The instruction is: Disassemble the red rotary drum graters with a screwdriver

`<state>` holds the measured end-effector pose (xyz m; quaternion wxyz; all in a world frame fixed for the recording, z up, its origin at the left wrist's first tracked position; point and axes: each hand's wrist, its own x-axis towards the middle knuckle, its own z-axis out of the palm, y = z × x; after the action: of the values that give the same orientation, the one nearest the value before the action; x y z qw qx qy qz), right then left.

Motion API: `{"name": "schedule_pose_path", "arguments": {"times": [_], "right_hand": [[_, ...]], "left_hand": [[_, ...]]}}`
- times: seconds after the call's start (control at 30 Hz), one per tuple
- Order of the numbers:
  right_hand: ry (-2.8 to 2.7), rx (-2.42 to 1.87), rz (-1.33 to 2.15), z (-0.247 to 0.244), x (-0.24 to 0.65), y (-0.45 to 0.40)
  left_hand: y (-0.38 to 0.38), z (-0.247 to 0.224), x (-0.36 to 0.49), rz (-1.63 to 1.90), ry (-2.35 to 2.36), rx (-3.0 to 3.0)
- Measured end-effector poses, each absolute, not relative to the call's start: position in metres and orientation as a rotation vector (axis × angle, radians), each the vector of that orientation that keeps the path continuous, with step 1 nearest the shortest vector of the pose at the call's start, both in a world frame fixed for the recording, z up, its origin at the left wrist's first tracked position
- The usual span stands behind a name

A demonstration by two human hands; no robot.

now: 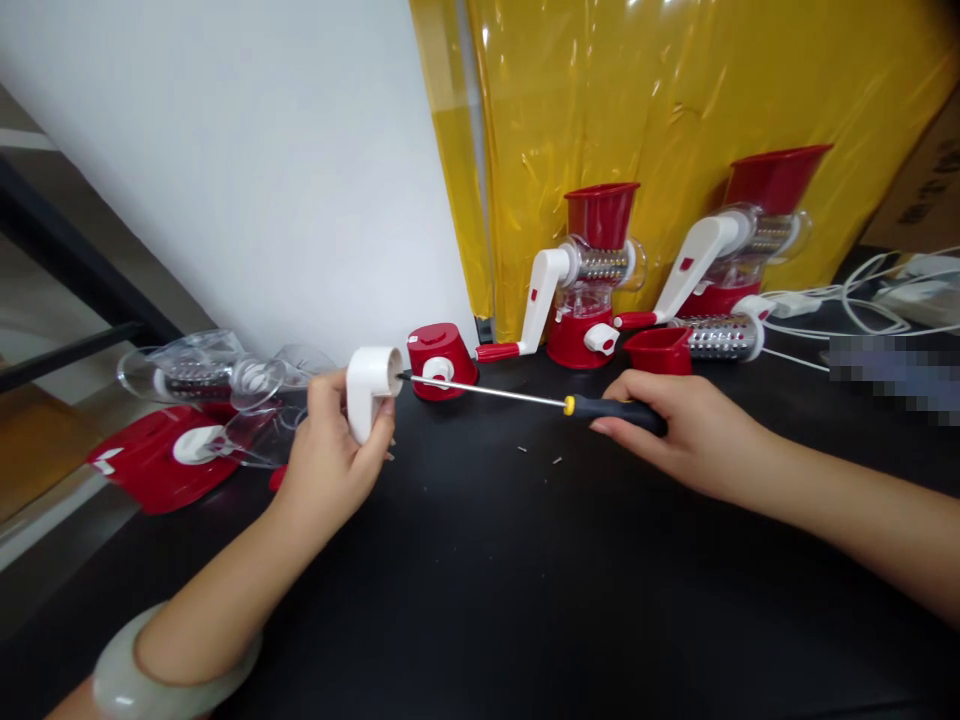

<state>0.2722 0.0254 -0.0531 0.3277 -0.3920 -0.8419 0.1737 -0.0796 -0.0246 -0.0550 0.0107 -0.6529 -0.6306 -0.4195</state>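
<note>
One black tabletop, yellow sheeting behind: left fingers grip white crank, right fingers screwdriver

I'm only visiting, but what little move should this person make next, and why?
I'd probably steady the white part with the left hand and ease the screwdriver inward with the right hand before turning: its dark tip is at the part's round opening, but what it meets inside is hidden.

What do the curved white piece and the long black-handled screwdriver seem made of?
White piece: probably smooth plastic, given its even colour and soft shading. Screwdriver: shaft likely polished steel, from its bright glint; handle plastic or rubber, going by its dull black surface.
</note>
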Motion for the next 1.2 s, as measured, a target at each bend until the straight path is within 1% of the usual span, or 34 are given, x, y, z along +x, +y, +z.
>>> {"name": "schedule_pose_path", "arguments": {"times": [0.07,0.1,0.17,0.23,0.37,0.43,0.5,0.57,0.6,0.67,0.77,0.87,0.9,0.97,1.03,1.07,1.13,1.2], "right_hand": [[-2.183,-0.897,0.117,-0.056,0.277,0.029],[-2.154,-0.853,0.040,-0.057,0.278,0.032],[-2.070,-0.835,0.054,-0.060,0.278,0.035],[-1.947,-0.913,0.262,-0.061,0.275,0.037],[-1.483,-1.059,0.988,-0.056,0.264,0.037],[-1.257,-1.077,1.263,-0.052,0.261,0.037],[-1.210,-1.143,1.442,-0.050,0.260,0.038],[-1.356,-1.261,1.512,-0.050,0.262,0.039],[-1.474,-1.309,1.484,-0.051,0.263,0.039],[-1.703,-1.363,1.284,-0.053,0.267,0.039],[-1.885,-1.310,0.764,-0.055,0.273,0.038],[-1.920,-1.113,0.321,-0.055,0.277,0.035],[-1.896,-1.043,0.246,-0.055,0.278,0.035],[-1.779,-0.953,0.222,-0.055,0.277,0.034],[-1.586,-0.899,0.357,-0.055,0.274,0.035],[-1.490,-0.871,0.489,-0.054,0.272,0.036],[-1.366,-0.818,0.837,-0.052,0.269,0.037],[-1.366,-0.834,1.202,-0.050,0.268,0.037]], "left_hand": [[-0.024,-0.057,-0.077,-1.269,-1.979,-2.073],[-0.024,-0.058,-0.075,-1.272,-1.980,-2.085],[-0.025,-0.059,-0.071,-1.331,-1.982,-2.088],[-0.026,-0.060,-0.068,-1.379,-1.997,-2.079],[-0.028,-0.060,-0.065,-1.389,-1.998,-2.084],[-0.030,-0.060,-0.063,-1.405,-1.999,-2.091],[-0.031,-0.060,-0.063,-1.407,-2.006,-2.089],[-0.032,-0.060,-0.062,-1.398,-2.003,-2.082],[-0.032,-0.061,-0.062,-1.394,-1.997,-2.080],[-0.032,-0.061,-0.063,-1.392,-1.983,-2.079],[-0.031,-0.062,-0.063,-1.401,-1.983,-2.104],[-0.031,-0.062,-0.063,-1.455,-2.010,-2.125],[-0.031,-0.062,-0.062,-1.475,-2.015,-2.118],[-0.032,-0.062,-0.061,-1.498,-2.012,-2.101],[-0.033,-0.061,-0.059,-1.517,-1.986,-2.091],[-0.034,-0.061,-0.058,-1.533,-1.973,-2.085],[-0.035,-0.060,-0.057,-1.574,-1.954,-2.058],[-0.035,-0.059,-0.057,-1.598,-1.949,-2.026]]}}
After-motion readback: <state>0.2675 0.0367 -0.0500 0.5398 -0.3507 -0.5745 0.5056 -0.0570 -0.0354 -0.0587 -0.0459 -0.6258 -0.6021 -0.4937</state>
